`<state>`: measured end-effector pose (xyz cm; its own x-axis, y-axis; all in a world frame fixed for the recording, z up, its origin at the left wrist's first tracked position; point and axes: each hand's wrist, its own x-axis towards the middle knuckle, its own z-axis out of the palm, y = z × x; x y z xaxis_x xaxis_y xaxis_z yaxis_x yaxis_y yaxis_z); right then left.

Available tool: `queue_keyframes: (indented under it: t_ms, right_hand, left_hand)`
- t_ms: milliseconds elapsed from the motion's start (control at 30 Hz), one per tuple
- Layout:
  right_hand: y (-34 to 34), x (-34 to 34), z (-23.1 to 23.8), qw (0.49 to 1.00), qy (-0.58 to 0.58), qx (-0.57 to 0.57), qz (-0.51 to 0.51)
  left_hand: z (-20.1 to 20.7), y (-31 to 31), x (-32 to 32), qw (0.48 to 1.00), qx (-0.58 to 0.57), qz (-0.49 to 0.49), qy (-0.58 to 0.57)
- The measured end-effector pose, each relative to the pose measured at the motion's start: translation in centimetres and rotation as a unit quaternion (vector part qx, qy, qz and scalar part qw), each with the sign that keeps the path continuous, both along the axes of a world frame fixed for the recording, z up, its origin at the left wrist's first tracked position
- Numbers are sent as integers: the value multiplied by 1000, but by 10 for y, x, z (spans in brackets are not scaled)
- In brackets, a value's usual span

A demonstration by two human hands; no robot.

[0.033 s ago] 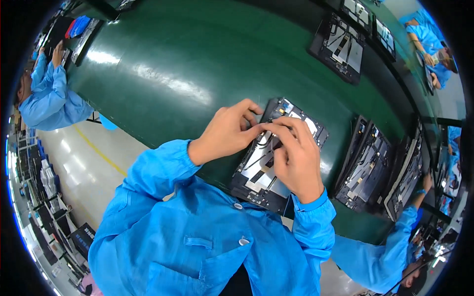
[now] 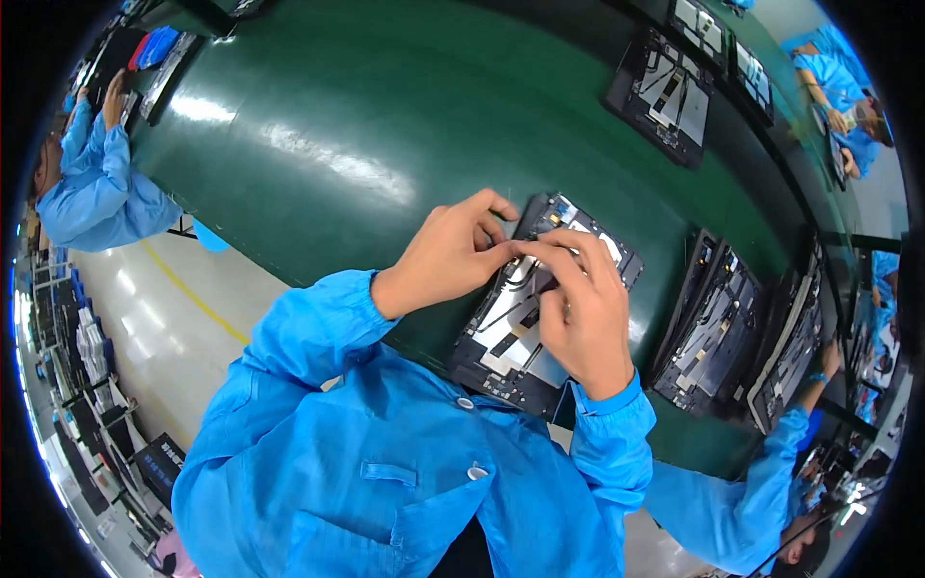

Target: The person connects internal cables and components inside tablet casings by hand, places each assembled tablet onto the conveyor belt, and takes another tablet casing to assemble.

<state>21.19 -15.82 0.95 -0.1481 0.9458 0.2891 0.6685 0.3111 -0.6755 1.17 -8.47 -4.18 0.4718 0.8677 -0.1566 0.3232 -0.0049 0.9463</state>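
Observation:
An opened tablet-like device (image 2: 499, 361), with a black frame, silver plates and thin black cables, lies tilted on the green table in front of me. My left hand (image 2: 448, 252) is at its upper left edge, fingers curled and thumb stretched toward the device. Over the right part of the device rests my right hand (image 2: 588, 313), its fingers bent and its index fingertip meeting my left thumb. Both hands are closed around that spot; whatever is pinched there, if anything, is too small to make out. Black cables (image 2: 520, 279) run just below the fingertips.
Several similar opened devices (image 2: 708, 328) stand leaning in a row to the right. Another opened device (image 2: 665, 96) lies at the far right. Co-workers in blue sit at the left (image 2: 96, 193) and lower right (image 2: 742, 511). The green table (image 2: 385, 106) stretches away from me.

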Motion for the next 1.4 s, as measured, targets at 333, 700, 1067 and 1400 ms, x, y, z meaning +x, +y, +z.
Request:
queue_keyframes:
  t_ms: [333, 700, 1067, 1400]
  right_hand:
    - [-21, -18, 13, 984, 95, -24, -148]
    - [-29, -14, -32, 884, 317, -335, -75]
    - [-19, -18, -24, 876, 328, -340, -102]
    - [-14, -16, -30, 879, 319, -346, -77]
  left_hand:
    - [14, -10, -7, 984, 75, -48, -152]
    - [-9, -11, -31, 962, 227, -70, -136]
    - [-31, -4, -55, 783, 519, -328, -94]
    - [-26, 7, -49, 732, 569, -361, -101]
